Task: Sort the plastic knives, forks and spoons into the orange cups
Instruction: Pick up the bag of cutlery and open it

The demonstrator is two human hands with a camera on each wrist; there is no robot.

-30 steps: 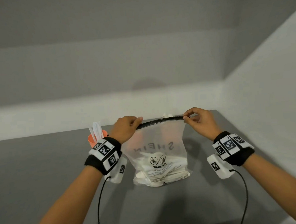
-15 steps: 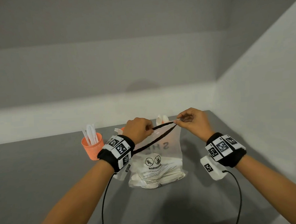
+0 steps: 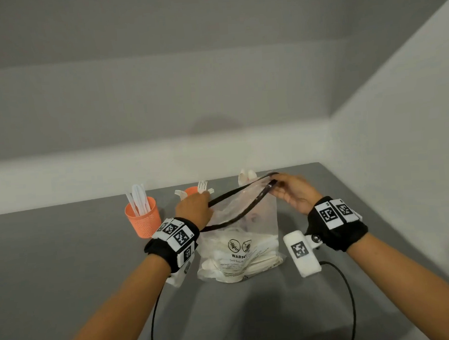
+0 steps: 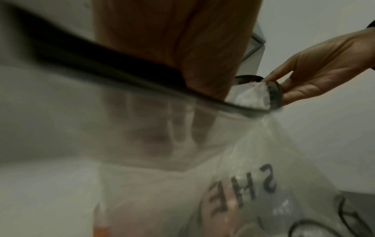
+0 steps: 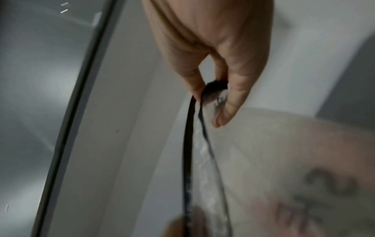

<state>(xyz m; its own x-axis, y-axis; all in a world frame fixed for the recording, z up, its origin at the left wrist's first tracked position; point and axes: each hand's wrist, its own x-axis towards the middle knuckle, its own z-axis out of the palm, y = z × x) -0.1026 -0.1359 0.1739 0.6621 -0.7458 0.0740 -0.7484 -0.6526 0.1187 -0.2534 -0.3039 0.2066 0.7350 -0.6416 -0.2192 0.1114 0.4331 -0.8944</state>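
Note:
A clear plastic bag [image 3: 249,244] with a black zip rim [image 3: 235,192] stands on the grey table [image 3: 66,271], white cutlery heaped in its bottom. My right hand [image 3: 280,190] pinches the rim's right end [image 5: 217,91]. The bag's mouth gapes, and my left hand [image 3: 194,208] reaches into it; in the left wrist view its straight fingers [image 4: 162,128] show through the plastic and hold nothing. An orange cup [image 3: 143,218] with knives stands to the left. A second orange cup [image 3: 191,190] with forks is partly behind my left hand. Spoons [image 3: 247,176] stick up behind the bag; their cup is hidden.
A pale wall [image 3: 165,160] runs along the table's back edge close behind the cups. Another wall [image 3: 402,172] bounds the table on the right. Black cables [image 3: 352,306] trail from both wrist cameras over the table's near part.
The zip rim has parted and the bag's mouth has widened. My left hand has left the rim and gone into the opening. My right hand still pinches the right end.

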